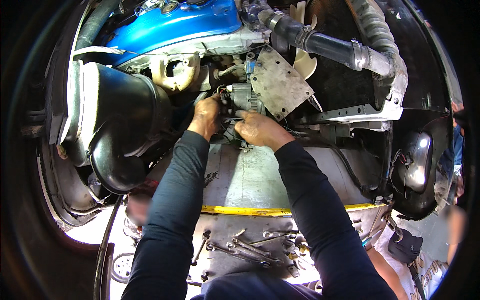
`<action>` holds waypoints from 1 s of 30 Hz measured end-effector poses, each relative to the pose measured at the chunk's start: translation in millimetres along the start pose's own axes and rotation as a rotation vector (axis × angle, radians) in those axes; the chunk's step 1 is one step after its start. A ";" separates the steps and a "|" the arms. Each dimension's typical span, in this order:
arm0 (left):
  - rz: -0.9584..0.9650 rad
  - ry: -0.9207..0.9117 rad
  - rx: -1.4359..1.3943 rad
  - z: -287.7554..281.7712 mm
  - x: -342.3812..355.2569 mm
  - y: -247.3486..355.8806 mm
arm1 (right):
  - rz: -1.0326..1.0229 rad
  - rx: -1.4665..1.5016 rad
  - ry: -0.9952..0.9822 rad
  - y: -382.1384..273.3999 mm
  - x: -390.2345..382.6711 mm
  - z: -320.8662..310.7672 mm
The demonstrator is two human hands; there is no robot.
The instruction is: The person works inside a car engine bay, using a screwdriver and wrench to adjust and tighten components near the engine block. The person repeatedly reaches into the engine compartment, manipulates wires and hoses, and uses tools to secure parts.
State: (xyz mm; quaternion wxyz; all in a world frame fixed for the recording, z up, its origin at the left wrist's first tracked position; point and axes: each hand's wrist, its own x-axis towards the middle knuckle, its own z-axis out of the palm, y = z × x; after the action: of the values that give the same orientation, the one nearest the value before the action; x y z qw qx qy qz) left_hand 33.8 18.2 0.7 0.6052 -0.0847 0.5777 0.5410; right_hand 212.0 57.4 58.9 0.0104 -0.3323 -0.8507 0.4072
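In the engine bay, both hands are at a silver finned alternator (242, 94), just below the engine. My left hand (206, 117) is closed at its left end, beside thin wires (220, 90). Whatever its fingers grip is hidden. From the lower right, my right hand (261, 131) reaches to the alternator's underside with its fingers curled in. I cannot make out what is between them. A flat grey metal plate (281, 84) with bolt holes stands tilted right of the alternator, above my right hand.
A blue valve cover (180, 31) tops the engine. A large black air canister (127, 110) stands left; a clamped hose (330, 47) and pale fan (304, 64) lie right. Below, several wrenches (245, 250) rest past a yellow edge (245, 211). Other people (140, 207) are near the lower corners.
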 end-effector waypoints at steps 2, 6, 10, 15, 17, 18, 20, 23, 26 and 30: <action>-0.046 -0.078 -0.289 -0.9 -3.6 2.4 | 0.122 -0.007 -0.147 -9.4 -2.7 -2.8; -0.117 -0.127 -0.332 0.7 -8.4 2.3 | 0.057 -0.099 -0.413 -17.5 -6.6 -25.1; -0.132 -0.117 -0.352 -0.2 4.3 7.3 | 0.006 -0.178 -0.403 -12.7 -9.3 -16.3; -0.274 -0.214 -0.396 4.2 24.4 15.8 | -0.184 -0.238 -0.256 5.2 -3.6 6.7; -0.169 -0.229 -0.223 4.6 26.0 18.1 | -0.135 -0.243 -0.291 4.4 -3.9 7.2; -0.113 -0.285 -0.160 3.9 26.2 18.7 | -0.109 -0.244 -0.308 2.1 -4.7 5.4; 0.308 -0.286 0.646 -4.3 26.5 24.0 | -0.032 -0.257 -0.381 -4.5 -7.7 -1.6; 0.897 -0.180 2.038 -27.1 29.5 44.0 | 0.081 -0.244 -0.441 -14.0 -10.0 -13.5; 0.547 -0.387 1.483 -33.1 39.1 53.5 | 0.048 -0.237 -0.415 -17.7 -10.1 -19.4; 0.793 -0.276 2.104 -33.4 27.1 42.1 | 0.070 -0.214 -0.394 -15.2 -9.0 -16.4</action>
State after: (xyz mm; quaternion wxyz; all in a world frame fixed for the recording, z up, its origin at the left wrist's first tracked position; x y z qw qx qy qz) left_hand -25.1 25.8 -9.4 0.2202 0.7159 0.6603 -0.0552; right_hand 215.3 56.7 82.7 -0.2053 -0.2748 -0.8625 0.3719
